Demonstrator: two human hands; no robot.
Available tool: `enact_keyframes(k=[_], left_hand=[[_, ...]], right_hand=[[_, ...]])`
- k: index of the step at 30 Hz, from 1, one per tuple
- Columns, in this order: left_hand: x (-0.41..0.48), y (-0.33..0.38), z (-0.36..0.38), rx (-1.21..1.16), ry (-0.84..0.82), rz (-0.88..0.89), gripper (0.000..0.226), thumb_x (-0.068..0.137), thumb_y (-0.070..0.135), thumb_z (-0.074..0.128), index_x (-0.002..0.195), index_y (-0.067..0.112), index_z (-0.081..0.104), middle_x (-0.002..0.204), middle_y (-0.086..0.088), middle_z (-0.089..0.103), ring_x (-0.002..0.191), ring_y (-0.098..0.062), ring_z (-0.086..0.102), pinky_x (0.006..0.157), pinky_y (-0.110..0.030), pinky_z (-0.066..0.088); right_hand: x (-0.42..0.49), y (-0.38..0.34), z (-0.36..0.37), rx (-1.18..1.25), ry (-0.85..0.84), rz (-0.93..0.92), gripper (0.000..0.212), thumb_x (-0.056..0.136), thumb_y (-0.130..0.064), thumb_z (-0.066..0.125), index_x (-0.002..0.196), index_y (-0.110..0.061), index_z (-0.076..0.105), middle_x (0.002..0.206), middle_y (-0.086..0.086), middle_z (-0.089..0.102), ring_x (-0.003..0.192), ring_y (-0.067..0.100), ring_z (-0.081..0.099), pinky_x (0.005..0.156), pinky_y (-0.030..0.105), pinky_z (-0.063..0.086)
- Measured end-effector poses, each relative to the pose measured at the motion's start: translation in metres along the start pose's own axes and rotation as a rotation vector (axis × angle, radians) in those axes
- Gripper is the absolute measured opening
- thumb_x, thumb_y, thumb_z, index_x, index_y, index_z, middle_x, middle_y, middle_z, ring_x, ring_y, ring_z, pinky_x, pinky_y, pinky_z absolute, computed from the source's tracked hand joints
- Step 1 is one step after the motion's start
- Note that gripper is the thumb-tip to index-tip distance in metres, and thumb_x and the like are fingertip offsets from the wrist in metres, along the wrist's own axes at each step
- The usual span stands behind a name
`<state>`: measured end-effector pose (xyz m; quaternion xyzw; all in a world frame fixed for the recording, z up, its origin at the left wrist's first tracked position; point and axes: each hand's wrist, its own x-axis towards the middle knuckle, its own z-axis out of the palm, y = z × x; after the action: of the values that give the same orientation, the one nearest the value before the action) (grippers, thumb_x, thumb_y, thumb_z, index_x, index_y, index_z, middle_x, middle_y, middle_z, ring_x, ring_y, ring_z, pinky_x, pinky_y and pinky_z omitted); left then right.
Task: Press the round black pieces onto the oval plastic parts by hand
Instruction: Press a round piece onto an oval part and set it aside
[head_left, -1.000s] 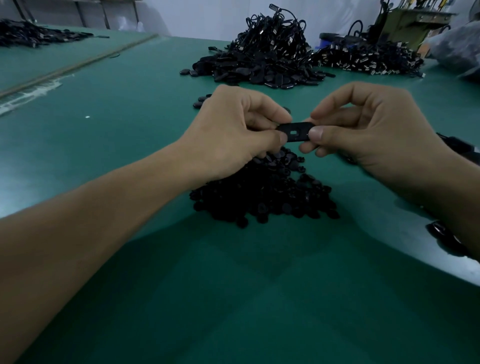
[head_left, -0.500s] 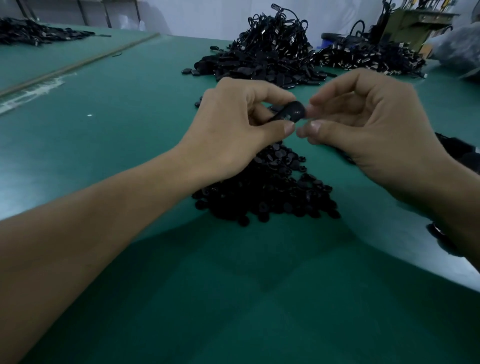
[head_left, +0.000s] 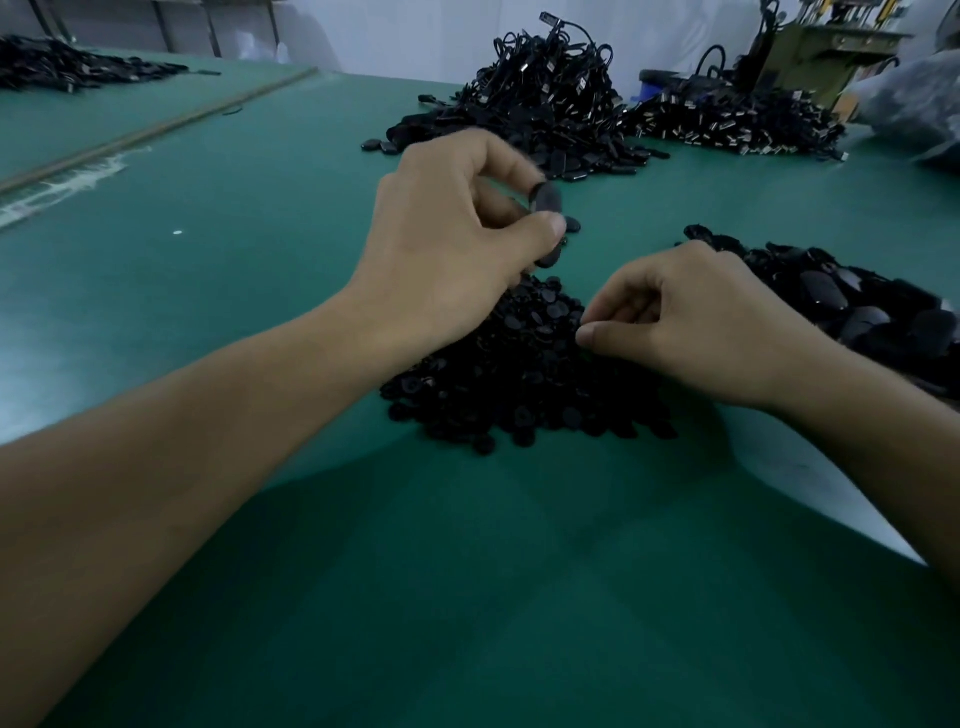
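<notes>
The left hand (head_left: 447, 244) is raised over the middle of the green worktop (head_left: 467, 597), fingers curled. It pinches a black oval part (head_left: 548, 200) between the thumb and the fingers. The part stands on edge and is blurred, with the thumb tip lying across its near face.

Below and nearer lies a heap of round pieces (head_left: 519, 384), small, black and loosely piled. The right hand (head_left: 691, 332) rests low at the right side of that heap. Its fingers are curled in and the thumb tip is drawn close to the forefinger, right at the pieces. Whether it has one between them cannot be told.

Just beyond the right hand, at the right edge, lies a heap of oval parts (head_left: 857, 306), larger and smooth. Farther off in the middle is a tall pile of black cords (head_left: 545, 98) with flat black parts spread round its foot. A lower pile of black pieces (head_left: 737, 124) sits to its right. Another dark pile (head_left: 62, 67) lies on the far left worktop.
</notes>
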<state>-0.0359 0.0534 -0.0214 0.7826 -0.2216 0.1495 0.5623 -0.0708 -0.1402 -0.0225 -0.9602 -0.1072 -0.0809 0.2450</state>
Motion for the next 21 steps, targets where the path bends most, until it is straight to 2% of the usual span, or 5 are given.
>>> enact_keyframes(k=[3, 8, 12, 17, 21], left_hand=[[0.0, 0.001, -0.001, -0.013, -0.013, -0.002, 0.022, 0.085, 0.016, 0.077, 0.101, 0.027, 0.067, 0.068, 0.008, 0.074, 0.06, -0.011, 0.071, 0.064, -0.026, 0.057], [-0.002, 0.003, 0.001, -0.006, 0.007, -0.002, 0.01, 0.086, 0.022, 0.079, 0.08, 0.028, 0.074, 0.071, 0.006, 0.075, 0.064, -0.015, 0.071, 0.066, -0.031, 0.062], [-0.003, 0.005, 0.0, -0.138, 0.019, -0.086, 0.01, 0.084, 0.018, 0.082, 0.077, 0.023, 0.077, 0.071, -0.002, 0.075, 0.067, -0.021, 0.074, 0.065, -0.026, 0.061], [-0.002, 0.003, 0.001, -0.194, -0.005, -0.179, 0.009, 0.083, 0.017, 0.082, 0.081, 0.016, 0.074, 0.074, -0.005, 0.077, 0.068, -0.018, 0.076, 0.063, -0.025, 0.06], [-0.002, 0.004, 0.003, -0.327, -0.015, -0.234, 0.01, 0.086, 0.007, 0.078, 0.083, 0.009, 0.068, 0.075, -0.011, 0.076, 0.07, -0.022, 0.076, 0.064, -0.026, 0.06]], right_hand=[[0.001, 0.0, 0.0, -0.007, 0.013, -0.004, 0.011, 0.083, -0.031, 0.078, 0.075, -0.032, 0.071, 0.068, -0.011, 0.068, 0.068, -0.008, 0.061, 0.058, 0.001, 0.04], [-0.001, 0.0, 0.001, 0.007, 0.038, -0.036, 0.009, 0.085, -0.029, 0.078, 0.078, -0.034, 0.074, 0.07, -0.011, 0.069, 0.068, -0.006, 0.062, 0.058, 0.001, 0.04], [-0.001, -0.001, -0.001, 0.055, 0.109, -0.068, 0.006, 0.084, -0.029, 0.079, 0.081, -0.033, 0.077, 0.07, -0.014, 0.071, 0.066, -0.004, 0.064, 0.062, 0.003, 0.043], [-0.003, -0.005, -0.003, 0.267, 0.195, -0.099, 0.006, 0.086, -0.018, 0.077, 0.083, -0.023, 0.076, 0.073, -0.002, 0.074, 0.07, 0.013, 0.071, 0.074, 0.032, 0.059], [-0.004, -0.011, -0.004, 0.412, 0.269, -0.137, 0.008, 0.087, -0.016, 0.077, 0.087, -0.023, 0.074, 0.073, -0.007, 0.075, 0.065, 0.003, 0.069, 0.062, 0.012, 0.048]])
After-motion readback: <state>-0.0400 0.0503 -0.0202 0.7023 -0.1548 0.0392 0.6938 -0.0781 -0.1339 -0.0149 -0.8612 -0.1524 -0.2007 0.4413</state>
